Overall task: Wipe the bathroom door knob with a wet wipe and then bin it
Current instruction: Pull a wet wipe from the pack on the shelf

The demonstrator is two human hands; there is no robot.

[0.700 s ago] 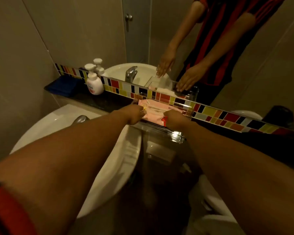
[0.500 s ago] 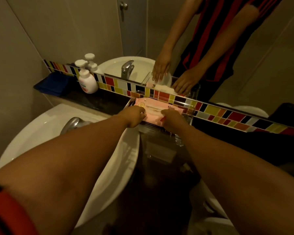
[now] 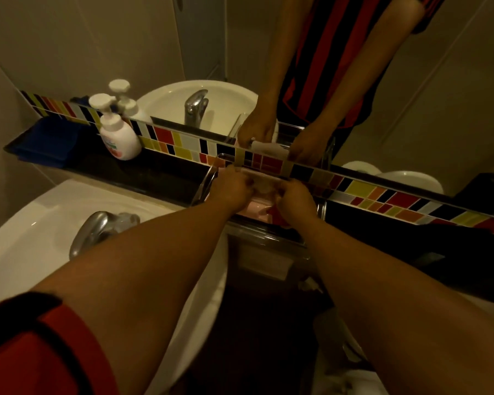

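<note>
Nearest, both forearms crossed the white sink (image 3: 40, 223) and tap (image 3: 93, 230). On the dark worktop (image 3: 160, 175), the left hand (image 3: 233, 186) and right hand (image 3: 295, 196) pinched a pale wet wipe (image 3: 264, 183) above the pink wipe pack (image 3: 253, 208), which lay covered before. Beyond stood a soap bottle (image 3: 117, 135) and mirror (image 3: 411, 109).

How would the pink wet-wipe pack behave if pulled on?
The pink soft plastic wet-wipe pack looks floppy, likely to buckle. It seems light, so it may lift; the left hand and right hand both rest on it.
</note>
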